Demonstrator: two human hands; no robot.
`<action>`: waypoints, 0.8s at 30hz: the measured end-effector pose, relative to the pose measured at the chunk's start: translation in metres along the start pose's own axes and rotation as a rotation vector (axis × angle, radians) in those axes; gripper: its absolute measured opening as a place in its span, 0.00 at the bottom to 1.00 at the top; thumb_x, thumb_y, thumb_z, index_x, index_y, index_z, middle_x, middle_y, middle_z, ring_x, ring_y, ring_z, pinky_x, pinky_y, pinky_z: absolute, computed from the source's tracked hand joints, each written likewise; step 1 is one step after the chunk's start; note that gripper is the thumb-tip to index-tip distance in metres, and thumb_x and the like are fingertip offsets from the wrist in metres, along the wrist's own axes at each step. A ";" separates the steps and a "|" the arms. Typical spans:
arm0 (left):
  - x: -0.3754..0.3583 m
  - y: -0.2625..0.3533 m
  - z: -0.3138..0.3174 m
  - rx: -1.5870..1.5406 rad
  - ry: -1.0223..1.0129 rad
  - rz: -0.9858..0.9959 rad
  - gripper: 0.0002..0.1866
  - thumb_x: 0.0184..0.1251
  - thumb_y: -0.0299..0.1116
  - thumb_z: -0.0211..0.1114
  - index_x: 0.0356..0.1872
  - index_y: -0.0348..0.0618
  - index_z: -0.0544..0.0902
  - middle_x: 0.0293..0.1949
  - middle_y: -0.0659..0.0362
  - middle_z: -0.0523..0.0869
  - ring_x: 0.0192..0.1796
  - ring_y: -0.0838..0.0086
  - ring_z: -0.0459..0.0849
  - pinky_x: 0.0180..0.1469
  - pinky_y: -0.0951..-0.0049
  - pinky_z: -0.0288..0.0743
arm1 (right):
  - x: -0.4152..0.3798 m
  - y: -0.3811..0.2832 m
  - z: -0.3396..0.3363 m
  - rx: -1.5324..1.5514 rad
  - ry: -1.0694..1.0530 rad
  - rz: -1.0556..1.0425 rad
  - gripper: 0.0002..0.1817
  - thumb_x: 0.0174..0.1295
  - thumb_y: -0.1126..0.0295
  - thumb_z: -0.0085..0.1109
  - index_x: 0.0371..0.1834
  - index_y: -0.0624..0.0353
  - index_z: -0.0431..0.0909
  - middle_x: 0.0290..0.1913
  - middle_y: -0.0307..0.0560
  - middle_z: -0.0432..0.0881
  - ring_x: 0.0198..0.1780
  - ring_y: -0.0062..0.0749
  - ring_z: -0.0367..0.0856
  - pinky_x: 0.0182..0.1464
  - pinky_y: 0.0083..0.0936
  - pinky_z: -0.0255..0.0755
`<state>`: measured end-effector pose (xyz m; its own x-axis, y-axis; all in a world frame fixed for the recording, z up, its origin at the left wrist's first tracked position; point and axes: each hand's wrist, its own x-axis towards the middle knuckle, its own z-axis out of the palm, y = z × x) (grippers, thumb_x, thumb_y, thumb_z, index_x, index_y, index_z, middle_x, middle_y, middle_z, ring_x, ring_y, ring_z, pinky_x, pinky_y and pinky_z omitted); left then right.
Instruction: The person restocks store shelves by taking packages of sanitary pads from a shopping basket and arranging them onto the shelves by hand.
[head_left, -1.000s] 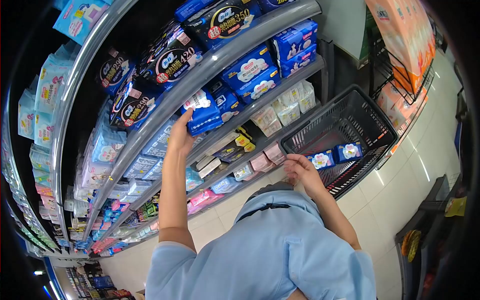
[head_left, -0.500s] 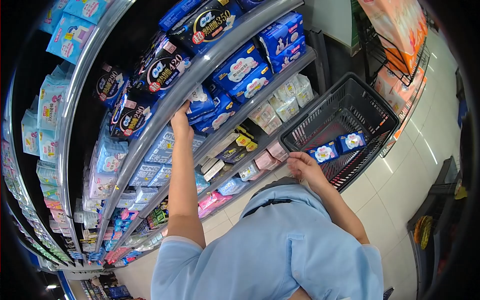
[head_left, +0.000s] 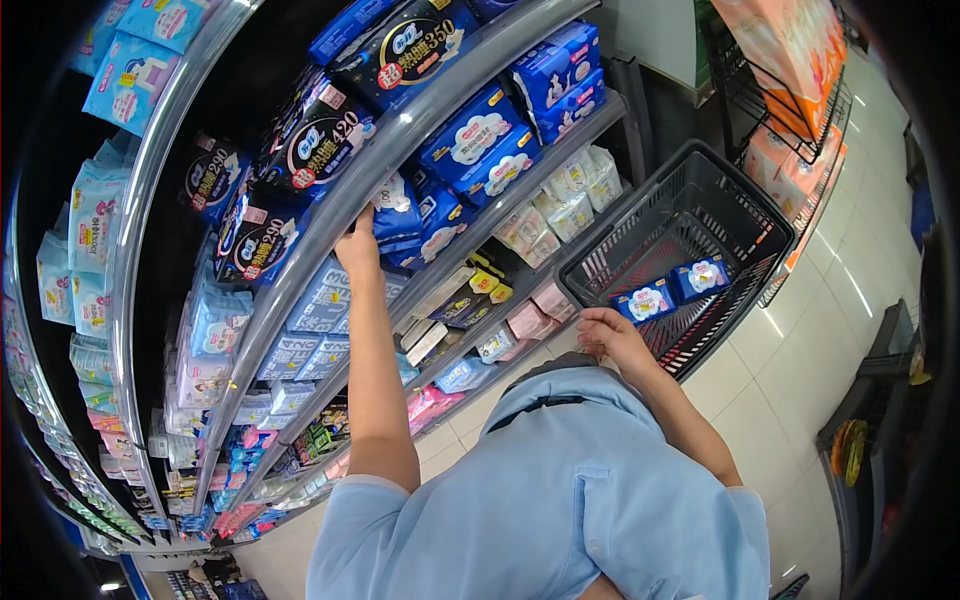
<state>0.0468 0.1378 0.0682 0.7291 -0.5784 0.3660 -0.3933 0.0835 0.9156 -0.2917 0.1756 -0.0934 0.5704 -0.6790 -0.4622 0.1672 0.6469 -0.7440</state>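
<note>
On the middle shelf, my left hand (head_left: 358, 246) reaches in, its fingers closed at the left side of a blue pack of sanitary pads (head_left: 398, 208). The fingertips are partly hidden by the pack and the shelf edge. Another blue pack (head_left: 440, 222) leans right beside it. My right hand (head_left: 617, 338) hovers in front of my body by the near corner of a black basket (head_left: 690, 158), fingers loosely bent with nothing seen in them. Inside the basket lie two small blue packs, one nearer (head_left: 645, 300) and one farther (head_left: 700, 278).
Curved clear shelf edges (head_left: 400, 130) run across the left. Black packs (head_left: 320, 145) fill the shelf above, and larger blue packs (head_left: 478, 138) stand to the right. A wire rack (head_left: 790, 110) with orange packs is behind the basket. Pale tiles (head_left: 760, 430) cover the floor.
The view has shifted slightly. My left hand stays at the blue pack, its fingers a little more tucked in beside it. My right hand and the basket look the same.
</note>
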 end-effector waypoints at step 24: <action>0.042 -0.016 -0.009 1.211 -0.242 0.283 0.19 0.66 0.38 0.51 0.49 0.36 0.79 0.51 0.39 0.77 0.56 0.44 0.73 0.60 0.56 0.63 | 0.026 -0.023 0.031 -0.259 -0.052 -0.118 0.18 0.61 0.66 0.55 0.52 0.61 0.72 0.42 0.42 0.78 0.45 0.26 0.76 0.47 0.23 0.70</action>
<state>0.0880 0.1193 0.0706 0.4659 -0.8053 0.3667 -0.8703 -0.4919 0.0254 -0.2558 0.1536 -0.0737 0.6009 -0.7211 -0.3449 0.0279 0.4501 -0.8926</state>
